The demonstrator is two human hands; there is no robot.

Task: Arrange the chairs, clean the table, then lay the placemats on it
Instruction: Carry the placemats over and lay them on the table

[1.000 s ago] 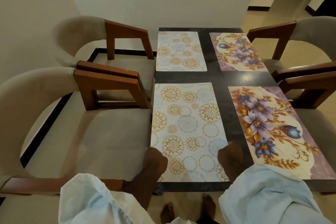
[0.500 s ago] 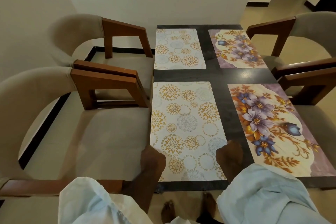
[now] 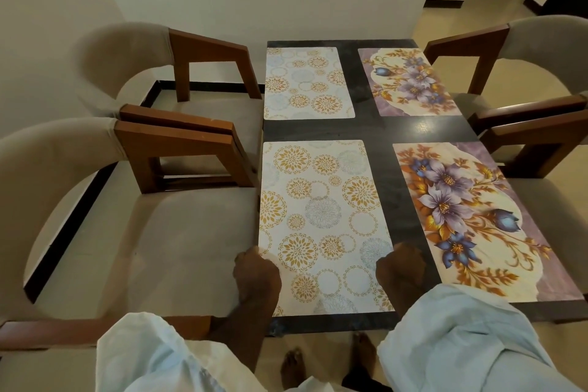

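Both curled, left hand and right hand grip the near placemat.

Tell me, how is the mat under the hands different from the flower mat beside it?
The circle mat is white with gold rings; the flower mat has purple and blue flowers. The left hand and right hand hold the circle mat's edges; no hand touches the flower mat. Both are rectangles lying flat on the dark table.

Table bears four placemats (two floral).
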